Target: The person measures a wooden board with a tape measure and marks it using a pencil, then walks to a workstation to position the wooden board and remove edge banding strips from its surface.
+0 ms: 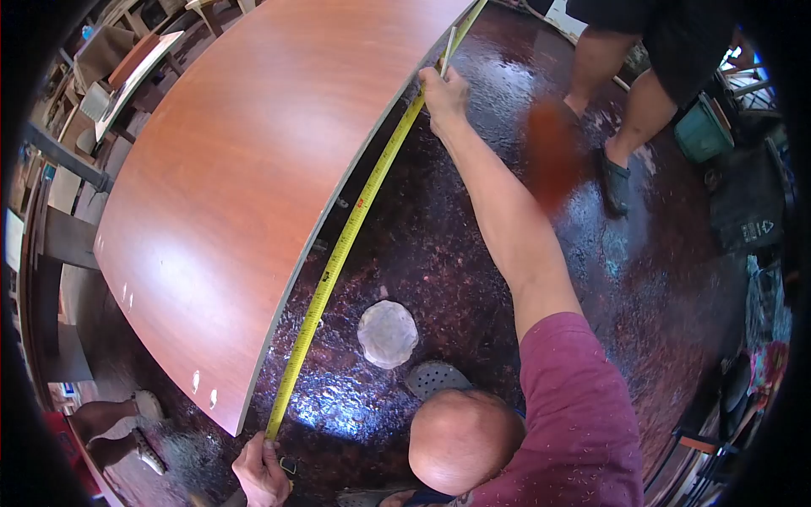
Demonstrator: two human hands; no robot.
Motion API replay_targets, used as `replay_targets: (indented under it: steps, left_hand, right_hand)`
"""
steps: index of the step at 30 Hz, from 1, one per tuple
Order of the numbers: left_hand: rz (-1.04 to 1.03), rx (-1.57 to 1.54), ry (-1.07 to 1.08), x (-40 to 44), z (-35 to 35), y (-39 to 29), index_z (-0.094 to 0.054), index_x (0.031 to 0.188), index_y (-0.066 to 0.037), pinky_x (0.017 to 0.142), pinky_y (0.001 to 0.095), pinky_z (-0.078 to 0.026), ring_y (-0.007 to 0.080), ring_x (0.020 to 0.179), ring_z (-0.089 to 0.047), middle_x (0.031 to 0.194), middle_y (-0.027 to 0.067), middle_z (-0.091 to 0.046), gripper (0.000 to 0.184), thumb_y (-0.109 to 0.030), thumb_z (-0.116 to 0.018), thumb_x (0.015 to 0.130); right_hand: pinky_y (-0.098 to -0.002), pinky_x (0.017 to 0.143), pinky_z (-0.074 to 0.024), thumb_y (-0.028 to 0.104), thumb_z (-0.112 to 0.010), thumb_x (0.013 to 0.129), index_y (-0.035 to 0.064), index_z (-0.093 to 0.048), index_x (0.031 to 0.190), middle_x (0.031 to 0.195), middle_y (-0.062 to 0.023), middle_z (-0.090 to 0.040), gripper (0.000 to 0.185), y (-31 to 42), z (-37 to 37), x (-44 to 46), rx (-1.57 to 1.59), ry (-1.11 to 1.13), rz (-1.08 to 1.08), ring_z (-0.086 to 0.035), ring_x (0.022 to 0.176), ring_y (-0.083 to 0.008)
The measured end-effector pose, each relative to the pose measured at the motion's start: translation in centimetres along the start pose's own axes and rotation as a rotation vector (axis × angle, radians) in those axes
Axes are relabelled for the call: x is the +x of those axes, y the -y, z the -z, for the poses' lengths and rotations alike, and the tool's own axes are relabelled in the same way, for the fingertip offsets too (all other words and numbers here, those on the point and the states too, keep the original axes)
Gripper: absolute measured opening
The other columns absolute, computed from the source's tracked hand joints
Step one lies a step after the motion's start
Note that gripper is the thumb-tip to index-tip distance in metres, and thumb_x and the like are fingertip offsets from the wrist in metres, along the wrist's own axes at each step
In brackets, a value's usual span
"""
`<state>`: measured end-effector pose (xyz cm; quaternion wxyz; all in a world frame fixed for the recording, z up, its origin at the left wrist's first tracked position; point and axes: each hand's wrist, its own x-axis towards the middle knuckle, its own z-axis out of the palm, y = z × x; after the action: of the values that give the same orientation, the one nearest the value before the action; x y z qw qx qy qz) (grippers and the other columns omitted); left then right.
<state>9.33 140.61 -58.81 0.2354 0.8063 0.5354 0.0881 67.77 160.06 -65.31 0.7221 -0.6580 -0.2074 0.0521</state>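
A wood-grain panel (228, 186) fills the upper left, its long edge running from lower left to upper right. Along that edge stretches a yellow measuring tape (341, 245). My left hand (262, 471) pinches the tape by the panel's near corner, and a small dark piece shows beside its fingers. My right hand (444, 95) reaches far forward, closed around the tape at the panel's edge. From its fingers sticks up a thin pale stick (448, 52), held against the tape.
A round pale disc (388, 335) lies on the wet dark floor near my knee (465, 441). One person's legs (639, 114) stand at upper right, another's (114, 420) at lower left. A green bin (703, 129) and a white-topped table (138, 84) flank the area.
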Motion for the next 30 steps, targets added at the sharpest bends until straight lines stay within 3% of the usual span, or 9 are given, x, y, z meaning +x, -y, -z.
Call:
replay_targets:
  steps: [8,11,12,13,15,17,21,27,30]
  left_hand:
    - [0.003,0.064,0.006,-0.4,1.1,0.7,-0.066,0.110,-0.003,0.066,0.0404,-0.053,0.0293,0.072,-0.066,0.086,0.0153,-0.068,0.019,-0.012,-0.053,0.098]
    - [-0.087,0.015,-0.143,0.0,-0.2,1.9,-0.064,0.085,0.004,0.055,0.0385,-0.046,0.0258,0.059,-0.064,0.066,0.0177,-0.060,0.017,-0.002,-0.050,0.092]
    - [-0.030,-0.025,-0.050,0.0,0.3,2.4,-0.063,0.088,0.003,0.059,0.0432,-0.049,0.0370,0.064,-0.064,0.071,0.0192,-0.062,0.011,0.000,-0.053,0.089]
    - [-0.014,-0.033,0.019,0.5,0.8,2.3,-0.063,0.090,0.002,0.057,0.0444,-0.047,0.0381,0.062,-0.061,0.069,0.0204,-0.060,0.010,-0.001,-0.053,0.090]
    - [0.009,-0.020,-0.031,1.0,1.1,1.8,-0.061,0.085,0.002,0.058,0.0456,-0.046,0.0411,0.064,-0.058,0.069,0.0213,-0.057,0.010,-0.005,-0.057,0.091]
    - [0.003,-0.034,-0.016,1.2,1.9,2.3,-0.058,0.083,0.001,0.059,0.0466,-0.047,0.0415,0.065,-0.058,0.069,0.0224,-0.056,0.013,-0.009,-0.059,0.092]
    - [0.021,-0.035,0.069,1.7,3.4,3.1,-0.064,0.091,0.002,0.065,0.0408,-0.053,0.0344,0.069,-0.069,0.074,0.0182,-0.067,0.017,-0.011,-0.055,0.096]
    - [-0.055,-0.073,0.092,1.3,3.2,3.0,-0.063,0.100,0.001,0.064,0.0408,-0.054,0.0321,0.068,-0.069,0.074,0.0158,-0.068,0.016,-0.011,-0.053,0.097]
    - [-0.002,-0.073,0.153,1.3,4.2,2.6,-0.063,0.102,0.001,0.065,0.0411,-0.054,0.0316,0.070,-0.070,0.074,0.0157,-0.068,0.018,-0.013,-0.052,0.097]
  right_hand:
    - [-0.0301,0.068,-0.0429,0.016,-0.068,0.079,-0.0012,-0.069,0.101,0.078,-0.0007,-0.058,0.028,-0.3,-0.4,-0.5,0.144,0.089,-0.043,-0.052,0.075,-0.0121]
    - [-0.0328,0.073,-0.0434,0.019,-0.069,0.081,0.0001,-0.068,0.097,0.080,-0.0032,-0.058,0.025,-0.4,0.3,-0.1,0.066,0.095,-0.048,-0.054,0.080,-0.0155]
    - [-0.0338,0.075,-0.0436,0.021,-0.070,0.081,0.0007,-0.067,0.096,0.081,-0.0043,-0.059,0.025,-0.5,0.1,-0.5,0.026,0.116,-0.057,-0.054,0.082,-0.0169]
    - [-0.0350,0.081,-0.0442,0.025,-0.070,0.084,0.0025,-0.068,0.095,0.085,-0.0065,-0.060,0.025,-2.3,0.4,-0.3,0.011,0.035,-0.028,-0.057,0.090,-0.0195]
    - [-0.0351,0.064,-0.0480,0.022,-0.063,0.092,0.0056,-0.069,0.097,0.078,-0.0037,-0.056,0.018,-4.0,2.1,0.5,-0.069,0.136,-0.181,-0.055,0.070,-0.0189]
    - [-0.0241,0.041,-0.0325,0.016,-0.062,0.093,0.0025,-0.068,0.098,0.074,-0.0019,-0.050,0.016,-3.3,4.1,-1.8,0.187,0.220,-0.176,-0.043,0.054,-0.0058]
    - [-0.0276,0.051,-0.0434,0.027,-0.051,0.102,-0.0011,-0.065,0.109,0.094,-0.0096,-0.061,0.032,1.4,5.2,-9.9,0.403,0.284,-0.198,-0.055,0.067,-0.0140]
    - [-0.0336,0.056,-0.0515,0.039,-0.039,0.106,0.0003,-0.062,0.107,0.103,-0.0174,-0.063,0.045,6.2,5.6,-20.7,0.566,0.922,-0.003,-0.063,0.070,-0.0204]
    - [-0.0339,0.062,-0.0602,0.013,-0.054,0.098,0.0018,-0.061,0.100,0.100,-0.0184,-0.060,0.013,9.3,4.0,-25.4,0.602,1.139,0.178,-0.067,0.074,-0.0205]
